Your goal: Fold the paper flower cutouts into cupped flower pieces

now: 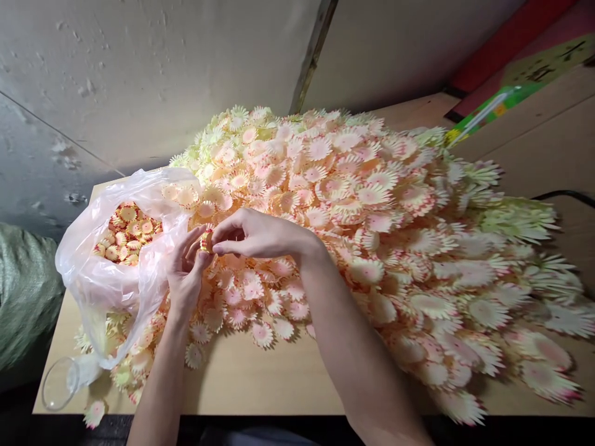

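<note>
Between the fingertips of my left hand [186,257] is a small yellow flower piece [207,238] with red-tipped edges. My right hand [244,234] meets it from the right, thumb and forefinger pinched at its side. Both hands are above a large heap of pale pink and cream artificial flower petals [320,186] with fringed rims. Left of my left hand, an open white plastic bag [88,272] holds many small yellow-and-red flower pieces [127,232] like the one in my fingers.
A clear drinking glass [60,384] is at the table's front left corner. A green sack [28,310] stands left of the wooden table [274,384]. Behind is a grey wall [209,62]; a green and yellow packet [486,114] lies at the back right, near a dark cable [567,195].
</note>
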### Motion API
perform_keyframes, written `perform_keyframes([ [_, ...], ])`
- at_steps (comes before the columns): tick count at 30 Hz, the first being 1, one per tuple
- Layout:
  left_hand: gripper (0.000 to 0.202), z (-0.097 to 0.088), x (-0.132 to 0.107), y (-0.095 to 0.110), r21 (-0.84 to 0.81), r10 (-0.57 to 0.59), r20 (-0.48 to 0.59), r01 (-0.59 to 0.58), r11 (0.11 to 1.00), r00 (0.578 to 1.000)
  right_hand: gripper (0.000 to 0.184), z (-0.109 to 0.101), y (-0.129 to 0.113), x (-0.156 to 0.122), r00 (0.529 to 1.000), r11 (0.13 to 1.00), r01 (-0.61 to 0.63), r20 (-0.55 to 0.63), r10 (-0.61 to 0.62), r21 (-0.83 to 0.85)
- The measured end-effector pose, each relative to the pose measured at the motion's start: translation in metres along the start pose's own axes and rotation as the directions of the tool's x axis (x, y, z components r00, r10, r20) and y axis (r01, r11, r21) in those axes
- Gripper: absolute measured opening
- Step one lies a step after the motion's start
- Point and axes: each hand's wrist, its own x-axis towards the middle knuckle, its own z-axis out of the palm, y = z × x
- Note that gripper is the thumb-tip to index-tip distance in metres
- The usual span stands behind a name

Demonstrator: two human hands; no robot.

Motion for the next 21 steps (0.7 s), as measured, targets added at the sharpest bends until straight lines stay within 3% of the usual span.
perform_keyframes([
  [11, 0.037, -0.007, 0.001, -0.008, 0.072, 0.032, -0.053, -0.028, 0.997, 0.998, 0.013, -0.006, 0.003, -0.001, 0.998, 0.997, -0.017, 0.059, 0.013, 0.075],
  [21, 0.036, -0.010, 0.001, -0.012, 0.102, 0.080, -0.070, -0.073, 0.992, 0.994, 0.016, -0.008, 0.000, -0.004, 0.990, 0.999, -0.048, 0.131, 0.047, 0.006],
])
